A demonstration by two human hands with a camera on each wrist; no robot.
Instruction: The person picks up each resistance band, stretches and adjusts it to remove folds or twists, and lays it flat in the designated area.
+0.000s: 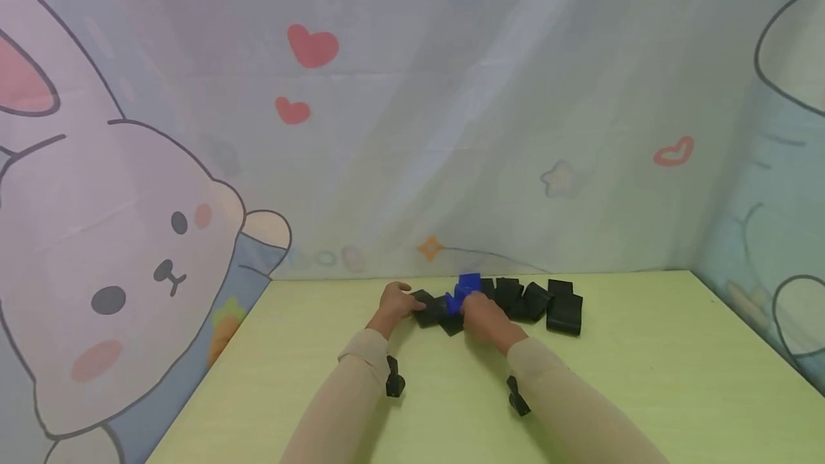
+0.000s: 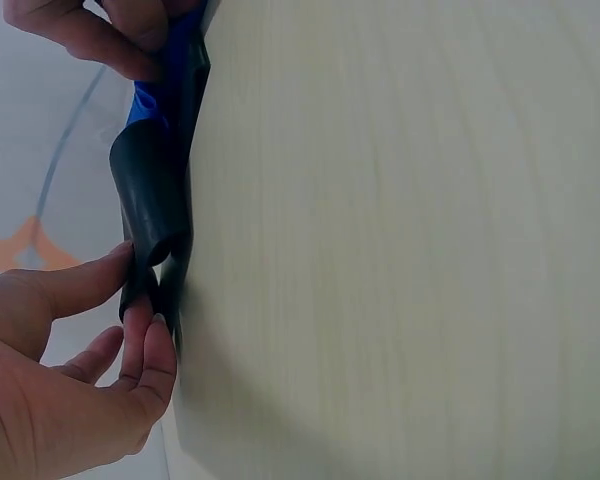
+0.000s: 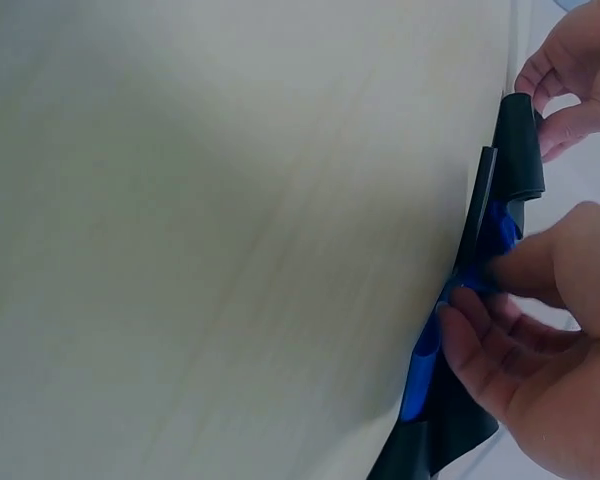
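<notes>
Blue piece (image 1: pixel 470 281) lay just right of lower centre, head view, pinched in right hand (image 1: pixel 485 318); left hand (image 1: pixel 396 301) pinched black piece (image 1: pixel 423 308) left of it. Other black pieces (image 1: pixel 565 313) sat farther right on table (image 1: pixel 309 407), backdrop (image 1: pixel 412 163) behind.

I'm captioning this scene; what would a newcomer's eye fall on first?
Probably the big cartoon rabbit at left on the backdrop. Next, the vivid blue material among black pieces near the far edge of the table, pinched by the right hand. The left hand holds the leftmost black piece.
</notes>
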